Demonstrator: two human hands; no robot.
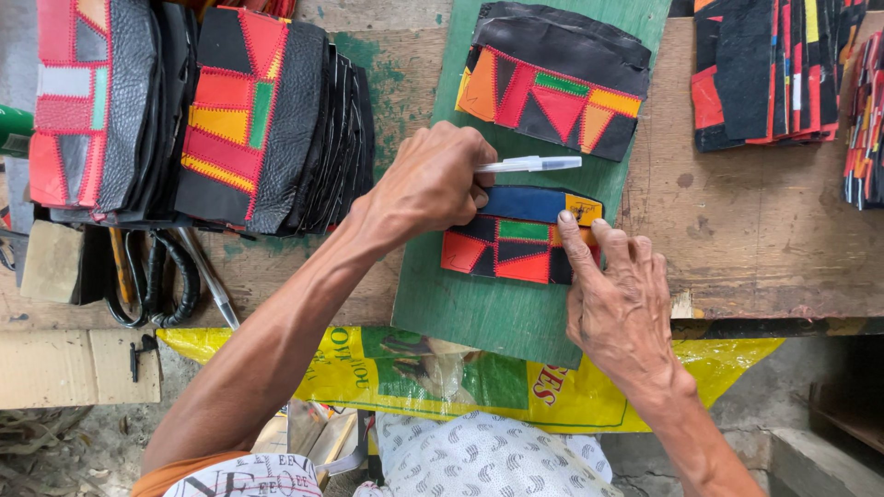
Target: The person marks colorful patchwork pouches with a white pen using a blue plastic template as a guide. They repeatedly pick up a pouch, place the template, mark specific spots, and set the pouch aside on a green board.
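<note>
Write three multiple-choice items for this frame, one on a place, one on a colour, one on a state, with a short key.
1. Where does the patchwork piece under the hands lie?
A. on the green board
B. on the yellow sack
C. on the cardboard

2. What colour is the strip along that piece's top edge?
A. white
B. blue
C. pink

3. What is the left hand doing?
A. lying flat and empty
B. gripping the scissors
C. holding a pen

Key: 1 A, the piece rests on the green board, below a second patchwork piece. 2 B, a blue strip runs along its top, ending in a yellow patch. 3 C, the left hand's fingers close around a clear pen over the piece, while the right hand presses fingertips on the piece's right end; the scissors lie untouched at the left.
</note>
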